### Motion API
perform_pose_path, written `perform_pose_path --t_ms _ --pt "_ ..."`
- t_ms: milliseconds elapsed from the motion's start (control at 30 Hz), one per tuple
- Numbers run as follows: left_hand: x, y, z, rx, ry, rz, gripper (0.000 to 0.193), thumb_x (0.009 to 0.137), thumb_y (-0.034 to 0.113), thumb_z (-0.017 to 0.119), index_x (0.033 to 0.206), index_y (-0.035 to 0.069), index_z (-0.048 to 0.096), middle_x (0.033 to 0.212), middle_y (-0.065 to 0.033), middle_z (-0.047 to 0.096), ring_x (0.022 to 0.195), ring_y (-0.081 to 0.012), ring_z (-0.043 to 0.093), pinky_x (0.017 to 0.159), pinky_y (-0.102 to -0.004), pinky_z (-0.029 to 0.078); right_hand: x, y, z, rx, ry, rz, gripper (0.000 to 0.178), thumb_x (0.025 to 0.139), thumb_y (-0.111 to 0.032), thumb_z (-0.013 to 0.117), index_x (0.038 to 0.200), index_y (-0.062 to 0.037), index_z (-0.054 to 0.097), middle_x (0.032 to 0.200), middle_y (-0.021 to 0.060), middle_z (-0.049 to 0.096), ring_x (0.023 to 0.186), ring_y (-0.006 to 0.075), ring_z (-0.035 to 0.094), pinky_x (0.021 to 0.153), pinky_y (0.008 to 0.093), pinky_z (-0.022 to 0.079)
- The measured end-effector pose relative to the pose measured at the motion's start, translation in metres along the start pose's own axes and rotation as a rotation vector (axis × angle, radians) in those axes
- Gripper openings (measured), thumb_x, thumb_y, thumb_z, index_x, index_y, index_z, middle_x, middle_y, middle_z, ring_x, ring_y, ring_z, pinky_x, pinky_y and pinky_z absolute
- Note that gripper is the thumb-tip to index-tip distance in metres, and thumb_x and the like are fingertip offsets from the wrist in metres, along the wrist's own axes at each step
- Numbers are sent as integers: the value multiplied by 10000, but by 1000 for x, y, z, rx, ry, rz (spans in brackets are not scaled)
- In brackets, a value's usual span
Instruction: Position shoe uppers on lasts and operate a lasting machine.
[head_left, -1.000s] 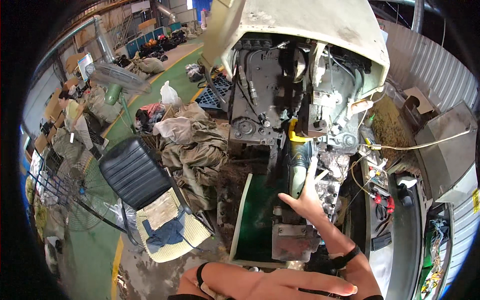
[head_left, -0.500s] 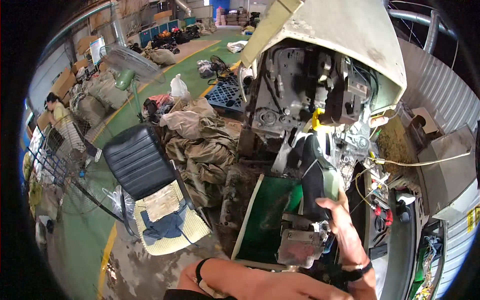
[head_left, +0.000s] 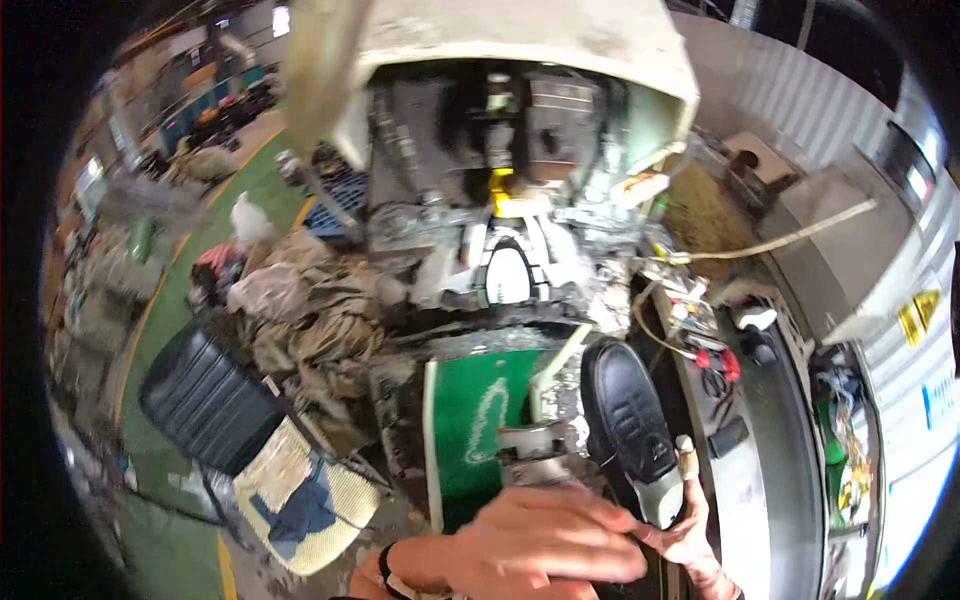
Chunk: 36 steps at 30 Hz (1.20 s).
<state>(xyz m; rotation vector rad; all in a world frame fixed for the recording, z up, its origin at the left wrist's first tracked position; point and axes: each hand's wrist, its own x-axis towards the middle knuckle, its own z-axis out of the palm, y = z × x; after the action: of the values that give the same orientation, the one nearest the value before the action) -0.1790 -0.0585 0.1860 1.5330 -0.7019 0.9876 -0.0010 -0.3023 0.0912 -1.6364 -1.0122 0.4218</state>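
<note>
A black shoe [head_left: 628,400] with a grey last showing at its heel lies at an angle in front of me, toe pointing away. At the heel end, my right hand [head_left: 688,535] grips the last, thumb on one side and fingers on the other. A pale cover or wrap [head_left: 686,456] shows at one fingertip. My left hand [head_left: 550,540] is just left of the heel, palm down, fingers stretched out and slightly blurred; whether it touches the shoe I cannot tell. Beyond is a machine [head_left: 500,215] with a cream hood [head_left: 520,30], a yellow part and an oval white pad [head_left: 507,275].
Left of the shoe is a green board [head_left: 485,415] with a chalky outline, and a metal fixture [head_left: 535,445] at its near end. A black chair [head_left: 215,395] and heaped brown cloth [head_left: 315,320] are farther left. Red-handled tools [head_left: 715,365] lie on the right-hand bench.
My right hand has brought the shoe back from the machine's yellow part toward me. My left hand has come up beside its heel. The view has turned, shifting the machine leftward.
</note>
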Motion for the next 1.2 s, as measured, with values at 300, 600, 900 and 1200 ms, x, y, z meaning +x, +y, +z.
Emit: perform_pose_path --t_ms 300,600,900,1200 --pt "-26 -170 97 -612 337 -700 586 813 -75 807 1333 -32 539 1264 -246 684 1222 -362 659 1090 -509 507 -96 25 -12 -390 227 -188 1018 687 -119 907 1565 -2 404 1585 298 318 1450 446 372 1167 499 352" --pt "-6 -219 216 -702 548 -1207 434 842 34 805 1235 -26 631 1074 -158 745 978 -284 736 896 -440 607 -185 79 -82 -340 324 -233 1266 705 -377 976 1628 23 207 1639 263 296 1479 415 377 1196 502 324" --pt "-79 -335 395 -611 -200 -1354 593 946 163 767 1466 33 514 1252 -90 677 1113 -186 662 971 -326 535 -284 174 -273 1067 1323 372 633 866 -284 819 1370 14 580 1210 142 694 1022 251 683 915 391 570" --pt "-182 -390 295 97 -317 -1384 360 944 187 774 1240 -4 701 1108 -95 756 1021 -157 705 929 -300 552 -516 285 -469 641 1820 624 610 856 -237 818 1385 -93 550 1163 146 667 958 297 670 718 511 574"
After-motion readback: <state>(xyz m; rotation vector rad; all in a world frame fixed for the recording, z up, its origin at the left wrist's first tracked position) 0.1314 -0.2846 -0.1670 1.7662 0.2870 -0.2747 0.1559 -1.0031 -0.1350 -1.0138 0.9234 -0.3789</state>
